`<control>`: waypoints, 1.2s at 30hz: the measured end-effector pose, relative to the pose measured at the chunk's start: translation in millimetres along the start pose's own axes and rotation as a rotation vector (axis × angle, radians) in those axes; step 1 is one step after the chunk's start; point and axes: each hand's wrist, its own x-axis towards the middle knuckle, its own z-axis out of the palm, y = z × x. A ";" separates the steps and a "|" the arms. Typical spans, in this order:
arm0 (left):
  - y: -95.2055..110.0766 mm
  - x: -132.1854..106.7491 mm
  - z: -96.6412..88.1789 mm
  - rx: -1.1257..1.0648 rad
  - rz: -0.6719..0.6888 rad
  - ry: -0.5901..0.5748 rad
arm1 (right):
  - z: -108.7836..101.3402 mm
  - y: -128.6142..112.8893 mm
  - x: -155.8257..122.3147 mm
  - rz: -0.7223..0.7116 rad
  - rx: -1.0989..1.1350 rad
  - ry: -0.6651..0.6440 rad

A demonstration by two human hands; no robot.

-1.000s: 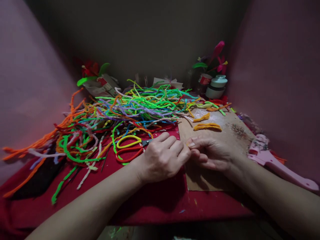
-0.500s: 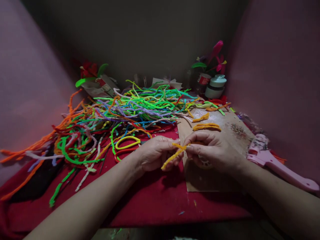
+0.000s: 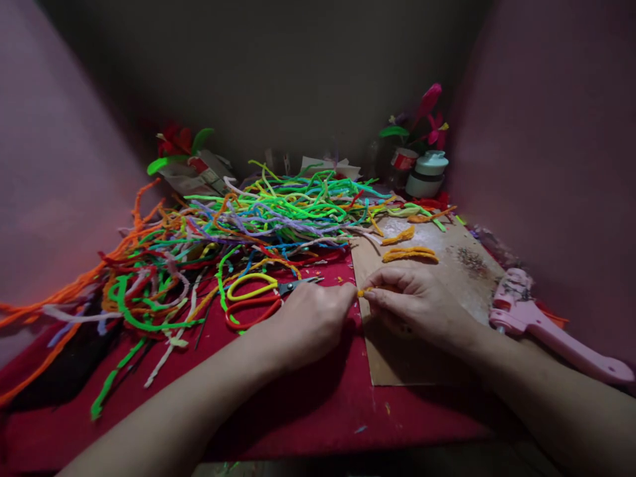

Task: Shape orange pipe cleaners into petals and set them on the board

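Note:
Between my two hands a short bit of orange pipe cleaner shows; the rest of it is hidden by my fingers. My left hand is closed around one end, knuckles up. Thumb and fingertips of my right hand pinch the other end, over the edge of the cardboard. Just beyond my right hand lie folded orange pipe cleaners, with a smaller orange bundle behind them. Scissors with one yellow and one red handle lie to the left of my left hand.
A large heap of coloured pipe cleaners covers the back and left of the red cloth. On the right rests a pink glue gun. A lidded jar and pipe-cleaner flowers stand at the back.
My left hand has turned over from palm up to knuckles up and closed around the orange pipe cleaner, whose loose ends no longer show. The scissors' blades have come into sight.

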 end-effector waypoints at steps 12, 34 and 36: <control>-17.3 5.8 6.2 0.711 0.205 0.347 | 5.7 16.8 0.9 -0.313 -0.323 0.243; 21.0 143.5 7.9 0.344 -0.019 0.300 | 11.7 14.5 -3.3 -0.825 -0.475 0.251; 21.8 146.6 8.0 0.377 -0.038 0.313 | 11.5 14.9 -2.5 -0.813 -0.488 0.231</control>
